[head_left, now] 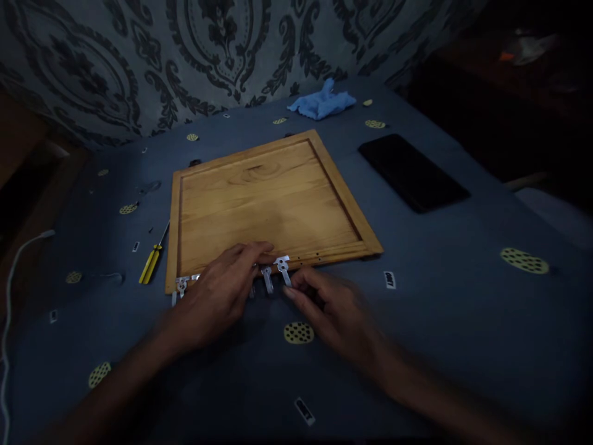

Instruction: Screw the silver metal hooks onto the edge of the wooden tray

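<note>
A framed wooden panel (259,204) lies on the blue patterned cloth, its near edge towards me. Several silver metal brackets stand along that edge. My right hand (333,306) pinches the lower end of the rightmost bracket (283,269) between thumb and fingers. Just left of it is another bracket (267,280). My left hand (220,287) rests over the near edge, fingers close together and pointing right, the fingertips by the top of the rightmost bracket; what lies beneath its fingers is hidden. One more bracket (181,285) sits at the panel's near left corner.
A yellow-handled screwdriver (151,264) lies left of the panel. A black phone-like slab (412,173) is to the right, and a crumpled blue cloth (323,102) lies behind. A white cable (9,296) runs down the left side. Patterned fabric (194,49) rises at the back.
</note>
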Demonstrator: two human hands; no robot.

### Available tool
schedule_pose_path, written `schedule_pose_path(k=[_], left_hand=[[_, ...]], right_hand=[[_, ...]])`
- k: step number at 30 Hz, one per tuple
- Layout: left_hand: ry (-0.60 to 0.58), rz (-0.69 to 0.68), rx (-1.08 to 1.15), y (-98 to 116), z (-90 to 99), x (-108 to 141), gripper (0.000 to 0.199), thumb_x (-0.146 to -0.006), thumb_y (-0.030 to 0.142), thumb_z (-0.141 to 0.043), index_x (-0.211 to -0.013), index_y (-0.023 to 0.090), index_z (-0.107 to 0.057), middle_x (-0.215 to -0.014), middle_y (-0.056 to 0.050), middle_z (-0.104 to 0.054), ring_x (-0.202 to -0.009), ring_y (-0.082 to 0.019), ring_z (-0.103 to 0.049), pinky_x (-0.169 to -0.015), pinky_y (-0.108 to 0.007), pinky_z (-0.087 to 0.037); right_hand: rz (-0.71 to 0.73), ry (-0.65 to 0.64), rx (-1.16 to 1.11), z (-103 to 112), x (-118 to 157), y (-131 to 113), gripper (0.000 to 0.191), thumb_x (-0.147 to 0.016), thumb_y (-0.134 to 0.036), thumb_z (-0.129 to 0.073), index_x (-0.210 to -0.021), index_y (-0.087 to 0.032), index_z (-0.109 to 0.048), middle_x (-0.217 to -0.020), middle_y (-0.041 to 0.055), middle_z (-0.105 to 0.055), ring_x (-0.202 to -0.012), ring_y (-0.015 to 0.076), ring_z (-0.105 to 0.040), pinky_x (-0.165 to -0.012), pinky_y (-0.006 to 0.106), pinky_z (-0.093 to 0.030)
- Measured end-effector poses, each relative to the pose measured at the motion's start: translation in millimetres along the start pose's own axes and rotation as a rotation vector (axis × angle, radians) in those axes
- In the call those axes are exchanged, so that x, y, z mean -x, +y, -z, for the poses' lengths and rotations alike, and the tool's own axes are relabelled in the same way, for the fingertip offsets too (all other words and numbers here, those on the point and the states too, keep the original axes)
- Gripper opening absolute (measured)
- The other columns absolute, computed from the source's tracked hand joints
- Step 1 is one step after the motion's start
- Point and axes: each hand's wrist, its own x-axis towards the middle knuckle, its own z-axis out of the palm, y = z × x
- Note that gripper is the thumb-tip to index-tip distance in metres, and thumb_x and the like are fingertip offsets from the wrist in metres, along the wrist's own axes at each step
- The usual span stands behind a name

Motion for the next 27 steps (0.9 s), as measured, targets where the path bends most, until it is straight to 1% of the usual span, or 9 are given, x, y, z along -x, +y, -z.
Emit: schedule_pose_path(k=[5, 9, 12, 16, 18, 22, 24, 25, 27], left_hand=[[0.005, -0.012, 0.02, 1.4, 0.5, -0.1, 0.036, -0.105, 0.016, -0.039, -0.139, 0.021, -0.047, -0.129, -0.007, -0.071, -0.125, -0.02, -0.065, -0.106, -0.036, -0.053], [0.032, -0.001, 0.115, 1.1, 2.1, -0.2, 0.034, -0.106, 0.019, -0.038, -0.14, 0.021, -0.045, -0.128, -0.008, -0.072, -0.12, -0.02, -0.068, -0.105, -0.037, -0.053], [0.081, 0.006, 0.165, 0.0, 4.4, 0.4, 0.032, -0.106, 0.021, -0.039, -0.136, 0.022, -0.047, -0.125, -0.009, -0.073, -0.116, -0.021, -0.071, -0.101, -0.039, -0.056], [0.147, 0.019, 0.156, 0.8, 9.5, 2.7, 0.028, -0.106, 0.024, -0.042, -0.133, 0.022, -0.05, -0.12, -0.008, -0.074, -0.112, -0.021, -0.072, -0.099, -0.038, -0.057], [0.152, 0.01, 0.158, 2.2, 12.3, 4.7, 0.028, -0.105, 0.023, -0.044, -0.132, 0.022, -0.051, -0.119, -0.007, -0.075, -0.112, -0.021, -0.072, -0.099, -0.037, -0.057], [0.144, 0.025, 0.164, -0.2, 14.0, 11.0, 0.028, -0.104, 0.022, -0.046, -0.132, 0.022, -0.05, -0.12, -0.008, -0.074, -0.113, -0.021, -0.072, -0.099, -0.038, -0.057], [0.167, 0.021, 0.152, -5.1, 11.2, 15.4, 0.027, -0.104, 0.021, -0.046, -0.131, 0.022, -0.051, -0.12, -0.009, -0.074, -0.112, -0.021, -0.072, -0.099, -0.038, -0.057], [0.192, 0.013, 0.142, -7.8, 9.4, 17.9, 0.027, -0.104, 0.021, -0.047, -0.13, 0.022, -0.051, -0.119, -0.009, -0.074, -0.111, -0.021, -0.072, -0.1, -0.039, -0.057], [0.236, -0.017, 0.129, -12.3, 6.9, 23.2, 0.025, -0.104, 0.021, -0.046, -0.128, 0.021, -0.053, -0.118, -0.01, -0.074, -0.111, -0.021, -0.072, -0.098, -0.037, -0.058]], right_hand=[[0.003, 0.044, -0.025, -0.4, -1.4, -1.0, 0.02, -0.096, -0.027, -0.054, -0.077, -0.022, -0.056, -0.064, -0.0036, -0.06, -0.056, 0.0113, -0.054, -0.054, 0.024, -0.041], [0.021, 0.101, -0.04, 0.9, 6.4, -3.3, 0.021, -0.095, -0.026, -0.058, -0.074, -0.022, -0.056, -0.062, -0.0043, -0.058, -0.055, 0.0105, -0.053, -0.053, 0.023, -0.041], [-0.014, 0.086, -0.021, 3.4, 19.4, -4.6, 0.023, -0.095, -0.028, -0.06, -0.073, -0.022, -0.057, -0.06, -0.005, -0.056, -0.054, 0.01, -0.052, -0.051, 0.022, -0.04], [-0.021, 0.039, 0.024, 6.9, 33.2, -6.1, 0.024, -0.096, -0.028, -0.059, -0.072, -0.022, -0.058, -0.06, -0.0049, -0.056, -0.052, 0.0098, -0.052, -0.048, 0.022, -0.04], [-0.009, 0.031, 0.065, 8.4, 34.2, -7.5, 0.024, -0.097, -0.027, -0.057, -0.073, -0.022, -0.059, -0.061, -0.0045, -0.058, -0.052, 0.0102, -0.054, -0.049, 0.022, -0.042], [0.046, 0.068, 0.179, 13.8, 29.6, -9.8, 0.022, -0.098, -0.024, -0.055, -0.076, -0.022, -0.059, -0.063, -0.0031, -0.062, -0.054, 0.012, -0.06, -0.052, 0.023, -0.047], [0.093, 0.104, 0.25, 18.9, 33.5, -4.8, 0.023, -0.099, -0.025, -0.054, -0.077, -0.023, -0.059, -0.063, -0.0022, -0.064, -0.053, 0.0133, -0.062, -0.052, 0.025, -0.049], [0.114, 0.136, 0.286, 21.7, 39.0, 1.6, 0.024, -0.099, -0.028, -0.053, -0.076, -0.023, -0.06, -0.064, -0.0014, -0.065, -0.053, 0.0145, -0.063, -0.052, 0.026, -0.05], [0.114, 0.161, 0.356, 26.7, 55.4, 25.8, 0.02, -0.1, -0.033, -0.053, -0.089, -0.024, -0.067, -0.08, 0.0036, -0.075, -0.065, 0.0199, -0.072, -0.058, 0.03, -0.056]])
